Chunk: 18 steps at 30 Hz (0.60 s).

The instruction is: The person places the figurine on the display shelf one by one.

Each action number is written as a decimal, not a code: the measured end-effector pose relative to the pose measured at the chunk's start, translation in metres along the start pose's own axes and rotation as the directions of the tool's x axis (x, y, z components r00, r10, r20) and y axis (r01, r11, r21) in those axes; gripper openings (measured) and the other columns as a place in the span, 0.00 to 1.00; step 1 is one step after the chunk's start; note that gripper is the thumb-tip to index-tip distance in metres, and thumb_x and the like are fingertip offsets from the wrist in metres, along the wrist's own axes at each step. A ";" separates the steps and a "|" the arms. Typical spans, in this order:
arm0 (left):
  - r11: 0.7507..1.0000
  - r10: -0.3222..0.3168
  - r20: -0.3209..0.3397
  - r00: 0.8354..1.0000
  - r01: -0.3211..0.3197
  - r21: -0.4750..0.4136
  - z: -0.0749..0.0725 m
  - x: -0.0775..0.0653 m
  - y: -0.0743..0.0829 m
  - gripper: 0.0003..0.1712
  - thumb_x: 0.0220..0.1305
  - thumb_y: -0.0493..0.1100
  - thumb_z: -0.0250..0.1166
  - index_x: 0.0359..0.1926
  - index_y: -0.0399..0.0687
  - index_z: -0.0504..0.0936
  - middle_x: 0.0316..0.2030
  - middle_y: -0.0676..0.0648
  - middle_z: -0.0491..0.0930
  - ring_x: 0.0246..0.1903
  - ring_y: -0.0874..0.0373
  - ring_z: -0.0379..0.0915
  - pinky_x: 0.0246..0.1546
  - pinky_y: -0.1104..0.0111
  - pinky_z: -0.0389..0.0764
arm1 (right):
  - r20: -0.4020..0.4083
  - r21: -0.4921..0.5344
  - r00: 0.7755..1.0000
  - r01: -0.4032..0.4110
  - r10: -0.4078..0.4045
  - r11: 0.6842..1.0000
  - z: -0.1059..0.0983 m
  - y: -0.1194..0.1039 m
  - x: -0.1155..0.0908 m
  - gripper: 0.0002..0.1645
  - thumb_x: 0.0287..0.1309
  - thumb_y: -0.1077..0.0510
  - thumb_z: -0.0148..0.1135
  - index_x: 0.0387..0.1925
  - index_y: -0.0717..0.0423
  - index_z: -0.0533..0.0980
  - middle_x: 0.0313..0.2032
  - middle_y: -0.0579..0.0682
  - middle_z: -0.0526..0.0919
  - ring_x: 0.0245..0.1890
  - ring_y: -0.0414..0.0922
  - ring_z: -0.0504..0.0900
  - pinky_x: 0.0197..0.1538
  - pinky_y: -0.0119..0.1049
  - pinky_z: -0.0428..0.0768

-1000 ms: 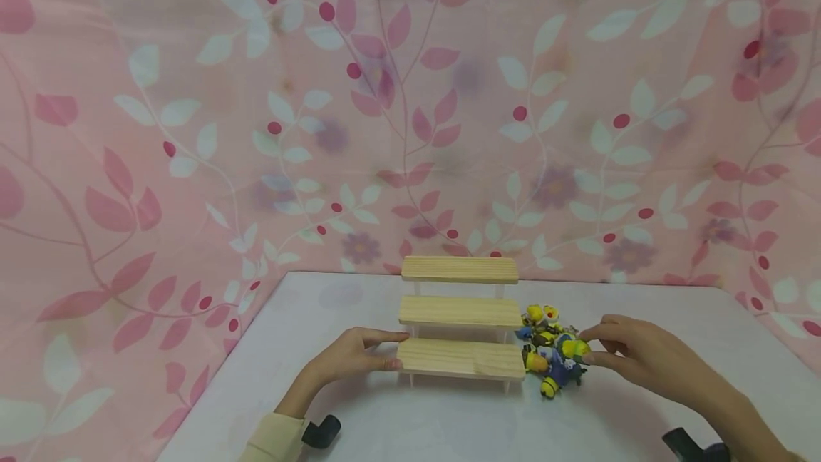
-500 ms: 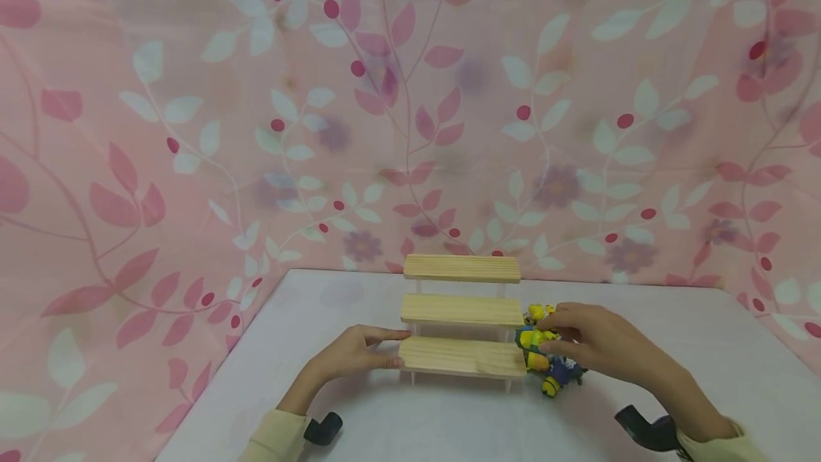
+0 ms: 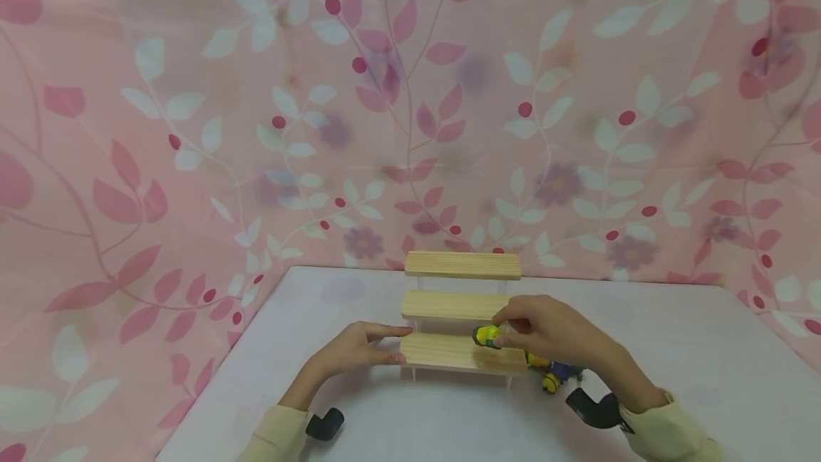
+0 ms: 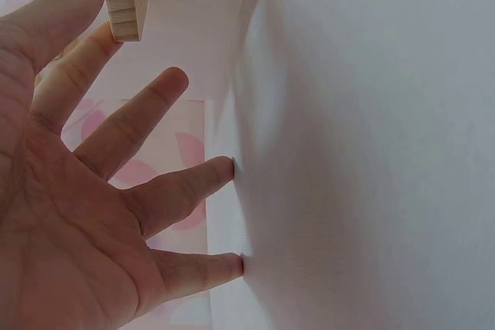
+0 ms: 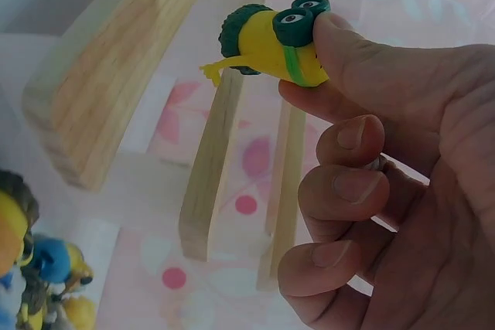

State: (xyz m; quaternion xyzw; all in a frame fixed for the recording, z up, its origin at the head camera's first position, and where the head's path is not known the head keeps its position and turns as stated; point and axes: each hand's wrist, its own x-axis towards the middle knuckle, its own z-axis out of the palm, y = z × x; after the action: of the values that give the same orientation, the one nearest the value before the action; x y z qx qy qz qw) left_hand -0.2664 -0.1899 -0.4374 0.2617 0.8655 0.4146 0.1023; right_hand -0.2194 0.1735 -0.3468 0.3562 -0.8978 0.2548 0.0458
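A small yellow Minion figurine [image 5: 271, 40] with green goggles is pinched between the thumb and index finger of my right hand [image 3: 558, 326]. In the head view it is in front of the lowest step of a three-step wooden display stand [image 3: 449, 349]; whether it touches the board cannot be told. My right hand's other fingers curl inward beneath it. My left hand [image 3: 359, 351] holds the left end of that lowest step between thumb and index finger. In the left wrist view, the remaining fingers [image 4: 186, 191] spread out, and the lower fingertips meet the white tabletop.
Several more figurines [image 3: 554, 376] lie in a pile at the stand's right end, partly hidden by my right hand. The stand's upper step [image 3: 462, 264] rises at the back on clear supports. Behind the white table [image 3: 359, 419] hangs a pink leaf-patterned cloth [image 3: 410, 91].
My right hand has taken the figurine from the pile and carried it left to the front of the lowest step. My left hand stays at the stand's left end.
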 end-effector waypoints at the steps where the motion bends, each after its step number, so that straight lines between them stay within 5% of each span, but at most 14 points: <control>1: 1.000 -0.005 -0.001 1.000 0.005 -0.001 0.000 0.000 0.000 0.28 0.55 0.59 0.73 0.58 0.66 0.82 0.58 0.57 0.78 0.65 0.49 0.67 0.64 0.44 0.66 | 0.003 0.000 1.000 0.009 -0.009 1.000 0.001 -0.001 0.003 0.14 0.59 0.46 0.69 0.42 0.48 0.85 0.23 0.34 0.66 0.23 0.33 0.65 0.24 0.29 0.63; 18: 1.000 -0.001 0.004 1.000 0.001 0.020 0.000 0.000 -0.001 0.29 0.56 0.59 0.73 0.59 0.65 0.82 0.58 0.57 0.78 0.64 0.50 0.68 0.63 0.44 0.67 | 0.094 0.026 0.996 0.009 -0.011 1.000 0.023 -0.022 0.047 0.12 0.56 0.46 0.72 0.39 0.47 0.86 0.21 0.36 0.67 0.22 0.34 0.65 0.24 0.28 0.61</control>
State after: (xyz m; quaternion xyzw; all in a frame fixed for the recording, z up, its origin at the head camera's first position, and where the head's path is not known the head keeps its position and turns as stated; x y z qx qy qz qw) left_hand -0.2668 -0.1900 -0.4383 0.2634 0.8696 0.4051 0.1016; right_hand -0.2374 0.1201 -0.3454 0.3728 -0.8939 0.2488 0.0003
